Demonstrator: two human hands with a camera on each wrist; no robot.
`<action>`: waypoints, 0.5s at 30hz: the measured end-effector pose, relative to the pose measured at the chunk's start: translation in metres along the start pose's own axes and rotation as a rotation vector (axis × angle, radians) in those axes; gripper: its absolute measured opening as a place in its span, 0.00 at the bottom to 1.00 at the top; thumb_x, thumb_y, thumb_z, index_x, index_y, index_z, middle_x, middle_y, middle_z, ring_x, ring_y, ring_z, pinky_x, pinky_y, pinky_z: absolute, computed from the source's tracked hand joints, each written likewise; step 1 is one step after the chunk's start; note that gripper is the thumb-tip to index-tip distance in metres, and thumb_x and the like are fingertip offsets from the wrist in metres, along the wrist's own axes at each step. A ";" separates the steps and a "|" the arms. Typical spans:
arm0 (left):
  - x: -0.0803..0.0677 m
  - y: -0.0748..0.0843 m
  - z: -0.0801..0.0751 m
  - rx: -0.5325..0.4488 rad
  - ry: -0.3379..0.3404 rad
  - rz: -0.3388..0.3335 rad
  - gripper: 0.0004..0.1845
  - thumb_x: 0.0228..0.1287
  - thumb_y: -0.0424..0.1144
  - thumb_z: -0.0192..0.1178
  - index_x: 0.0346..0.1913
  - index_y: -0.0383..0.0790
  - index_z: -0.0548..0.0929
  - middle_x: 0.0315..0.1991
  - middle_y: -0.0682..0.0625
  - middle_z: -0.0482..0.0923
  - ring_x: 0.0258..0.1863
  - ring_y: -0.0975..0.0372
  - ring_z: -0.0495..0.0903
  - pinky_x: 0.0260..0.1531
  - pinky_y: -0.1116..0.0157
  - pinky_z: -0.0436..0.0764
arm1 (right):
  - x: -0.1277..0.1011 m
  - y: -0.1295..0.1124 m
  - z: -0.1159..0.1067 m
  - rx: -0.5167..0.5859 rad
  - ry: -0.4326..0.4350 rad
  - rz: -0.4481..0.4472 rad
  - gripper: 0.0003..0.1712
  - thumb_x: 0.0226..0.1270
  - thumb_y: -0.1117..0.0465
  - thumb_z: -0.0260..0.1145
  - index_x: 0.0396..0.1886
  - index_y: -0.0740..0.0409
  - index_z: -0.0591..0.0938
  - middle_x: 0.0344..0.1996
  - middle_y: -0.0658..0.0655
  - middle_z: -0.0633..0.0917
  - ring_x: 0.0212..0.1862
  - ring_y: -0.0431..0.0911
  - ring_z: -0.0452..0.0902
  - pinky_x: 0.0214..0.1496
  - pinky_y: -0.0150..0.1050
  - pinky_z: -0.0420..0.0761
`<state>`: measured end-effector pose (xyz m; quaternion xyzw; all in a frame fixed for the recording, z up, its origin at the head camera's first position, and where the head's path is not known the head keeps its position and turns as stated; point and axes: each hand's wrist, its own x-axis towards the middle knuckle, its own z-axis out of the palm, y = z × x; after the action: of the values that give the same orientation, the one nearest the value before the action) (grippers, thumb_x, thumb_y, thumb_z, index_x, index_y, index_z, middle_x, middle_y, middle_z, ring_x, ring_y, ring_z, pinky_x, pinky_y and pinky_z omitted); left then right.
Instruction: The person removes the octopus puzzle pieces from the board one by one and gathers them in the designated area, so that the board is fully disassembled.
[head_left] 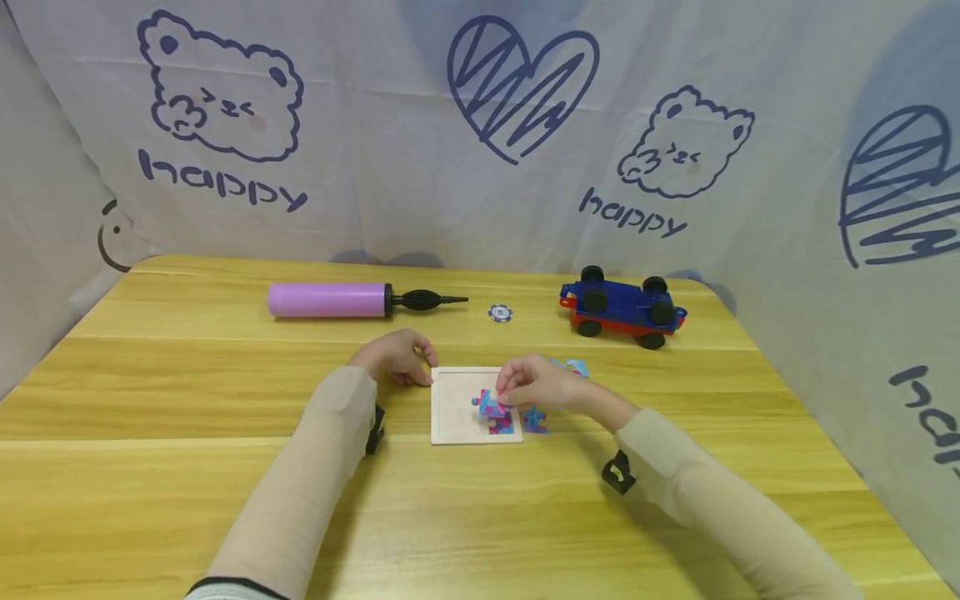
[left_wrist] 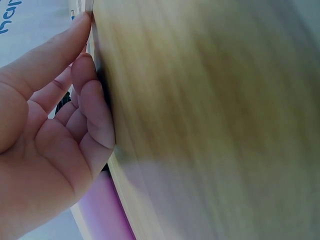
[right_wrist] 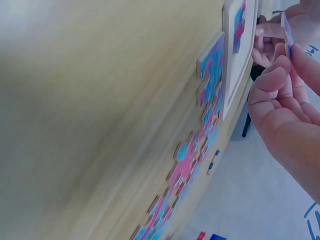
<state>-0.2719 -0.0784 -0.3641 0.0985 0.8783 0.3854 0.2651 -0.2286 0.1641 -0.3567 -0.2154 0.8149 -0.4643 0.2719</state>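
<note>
A pale wooden puzzle tray (head_left: 459,408) lies on the table, a pink-and-blue jigsaw piece (head_left: 501,426) in its near right corner. My left hand (head_left: 396,357) holds the tray by its far left corner, thumb at the left side; the left wrist view shows the other fingers (left_wrist: 95,107) curled down by the tabletop. Above the tray, my right hand (head_left: 536,382) pinches another jigsaw piece (head_left: 489,406) between thumb and fingers. In the right wrist view this held piece (right_wrist: 287,34) appears edge-on. One loose piece (head_left: 536,419) lies just right of the tray.
More loose jigsaw pieces (right_wrist: 185,162) stretch along the table beyond my right hand, partly covered by it in the head view. Farther back are a purple hand pump (head_left: 330,300), a poker chip (head_left: 500,312) and an upturned blue-and-red toy car (head_left: 621,304). A printed cloth (head_left: 405,192) hangs behind.
</note>
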 end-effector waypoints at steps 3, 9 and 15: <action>0.000 -0.001 -0.001 0.001 -0.005 0.010 0.10 0.49 0.28 0.65 0.36 0.34 0.76 0.19 0.51 0.68 0.17 0.66 0.68 0.19 0.71 0.70 | -0.004 0.001 -0.003 -0.004 0.015 -0.016 0.05 0.58 0.72 0.60 0.32 0.71 0.74 0.20 0.51 0.77 0.22 0.41 0.67 0.25 0.31 0.68; 0.000 -0.001 -0.001 -0.001 -0.010 0.018 0.10 0.49 0.28 0.65 0.36 0.34 0.76 0.19 0.51 0.68 0.17 0.65 0.68 0.19 0.71 0.70 | -0.012 0.010 -0.011 0.018 0.022 -0.051 0.03 0.58 0.74 0.59 0.32 0.72 0.74 0.21 0.50 0.77 0.22 0.39 0.67 0.23 0.29 0.67; -0.001 0.000 -0.001 -0.001 -0.008 0.014 0.11 0.49 0.28 0.65 0.36 0.34 0.76 0.19 0.51 0.68 0.17 0.65 0.68 0.19 0.71 0.70 | -0.022 0.018 -0.018 0.024 0.030 -0.041 0.06 0.58 0.73 0.59 0.34 0.73 0.72 0.22 0.52 0.77 0.22 0.41 0.66 0.24 0.30 0.67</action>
<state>-0.2717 -0.0792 -0.3634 0.1060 0.8764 0.3874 0.2657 -0.2255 0.1974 -0.3597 -0.2218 0.8087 -0.4827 0.2525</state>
